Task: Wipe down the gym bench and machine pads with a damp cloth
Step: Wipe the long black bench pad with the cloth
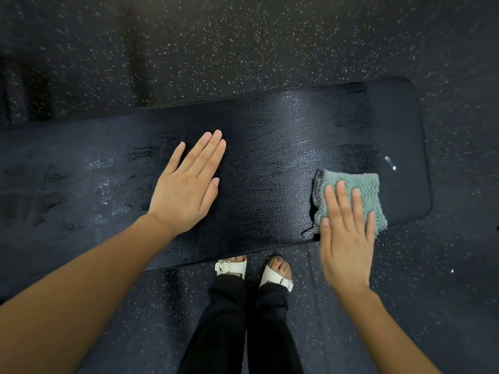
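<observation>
A long black padded gym bench [270,136] runs across the view from left to right, its cracked surface streaked with wet marks. A folded teal cloth [359,187] lies on the bench near its right end, close to the front edge. My right hand [347,236] presses flat on the cloth with straight fingers, covering its lower part. My left hand [189,182] rests flat on the middle of the bench, fingers straight and together, holding nothing.
Dark speckled rubber floor [270,36] surrounds the bench. My feet in white sandals [232,267] stand just under the bench's front edge. A small white mark [390,162] sits on the pad near its right end.
</observation>
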{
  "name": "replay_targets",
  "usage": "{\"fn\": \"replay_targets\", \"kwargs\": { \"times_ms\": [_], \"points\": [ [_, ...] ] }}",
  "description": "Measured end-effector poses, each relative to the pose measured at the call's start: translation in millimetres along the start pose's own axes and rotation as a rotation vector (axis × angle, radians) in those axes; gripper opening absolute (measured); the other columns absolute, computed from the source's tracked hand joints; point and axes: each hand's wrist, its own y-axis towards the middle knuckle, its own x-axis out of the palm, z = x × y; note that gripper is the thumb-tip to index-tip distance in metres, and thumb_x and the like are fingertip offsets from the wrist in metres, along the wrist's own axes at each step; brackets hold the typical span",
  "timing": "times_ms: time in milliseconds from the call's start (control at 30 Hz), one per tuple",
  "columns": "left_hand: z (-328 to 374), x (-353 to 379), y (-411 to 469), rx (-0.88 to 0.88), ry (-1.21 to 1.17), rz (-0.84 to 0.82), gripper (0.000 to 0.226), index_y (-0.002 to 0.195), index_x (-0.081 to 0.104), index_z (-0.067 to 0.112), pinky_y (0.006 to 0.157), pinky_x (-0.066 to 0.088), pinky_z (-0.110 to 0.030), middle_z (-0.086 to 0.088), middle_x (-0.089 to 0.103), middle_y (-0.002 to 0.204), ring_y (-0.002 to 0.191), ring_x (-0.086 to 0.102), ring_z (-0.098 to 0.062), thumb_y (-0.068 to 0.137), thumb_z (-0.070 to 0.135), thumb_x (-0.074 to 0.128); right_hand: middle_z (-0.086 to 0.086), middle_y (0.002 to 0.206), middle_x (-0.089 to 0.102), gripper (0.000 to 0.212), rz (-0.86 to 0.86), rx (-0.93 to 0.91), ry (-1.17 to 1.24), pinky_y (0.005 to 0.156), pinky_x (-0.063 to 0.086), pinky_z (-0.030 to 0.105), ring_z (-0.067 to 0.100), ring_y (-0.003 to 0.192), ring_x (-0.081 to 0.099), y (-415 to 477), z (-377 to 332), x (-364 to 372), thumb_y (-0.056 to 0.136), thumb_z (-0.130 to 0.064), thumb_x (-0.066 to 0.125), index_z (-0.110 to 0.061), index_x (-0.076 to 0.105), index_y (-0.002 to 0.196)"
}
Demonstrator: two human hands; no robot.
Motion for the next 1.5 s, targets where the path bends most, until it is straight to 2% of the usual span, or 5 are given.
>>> {"fn": "replay_targets", "kwargs": {
  "times_ms": [233, 433, 633, 867, 1500],
  "points": [
    [1, -2, 0, -0.005, -0.016, 0.004, 0.059, 0.157, 0.021, 0.008, 0.123, 0.009, -0.043, -0.005, 0.016, 0.165, 0.153, 0.014, -0.019, 0.103, 0.029, 0.022, -0.011, 0.165, 0.005, 0.053, 0.069, 0.2, 0.109, 0.122, -0.005, 0.049, 0.017, 0.153, -0.004, -10, -64, 15, 0.104, -0.035, 0.017, -0.031, 0.012, 0.157],
    [1, -1, 1, -0.01, -0.006, -0.012, 0.059, 0.157, 0.022, 0.008, 0.123, 0.011, -0.044, -0.005, 0.016, 0.166, 0.153, 0.015, -0.018, 0.102, 0.029, 0.023, -0.008, 0.165, 0.013, 0.055, -0.045, -0.113, 0.021, 0.119, 0.006, 0.054, 0.022, 0.153, 0.01, -40, -132, 34, 0.103, -0.035, 0.023, -0.029, 0.017, 0.157],
    [2, -2, 1, -0.011, -0.024, -0.021, 0.059, 0.158, 0.021, 0.009, 0.123, 0.01, -0.042, -0.004, 0.015, 0.166, 0.153, 0.013, -0.018, 0.102, 0.03, 0.024, -0.01, 0.165, 0.014, 0.058, -0.084, -0.247, -0.025, 0.12, 0.01, 0.047, 0.016, 0.152, 0.012, -32, -94, 24, 0.101, -0.03, 0.029, -0.03, 0.016, 0.157],
    [3, -2, 1, -0.015, -0.03, -0.019, 0.059, 0.158, 0.02, 0.01, 0.124, 0.011, -0.043, -0.004, 0.014, 0.166, 0.153, 0.013, -0.018, 0.103, 0.03, 0.023, -0.014, 0.165, 0.007, 0.053, -0.055, -0.108, -0.021, 0.122, 0.005, 0.044, 0.012, 0.153, 0.003, 4, -19, 1, 0.105, -0.033, 0.02, -0.033, 0.012, 0.158],
    [25, -2, 11, -0.135, -0.027, -0.012, 0.059, 0.158, 0.019, 0.007, 0.124, 0.009, -0.046, -0.007, 0.014, 0.166, 0.154, 0.012, -0.021, 0.103, 0.03, 0.025, -0.014, 0.165, 0.009, 0.051, -0.025, -0.232, -0.001, 0.12, -0.003, 0.048, 0.013, 0.152, 0.001, 67, -51, -1, 0.105, -0.035, 0.016, -0.033, 0.013, 0.157]
  ]
}}
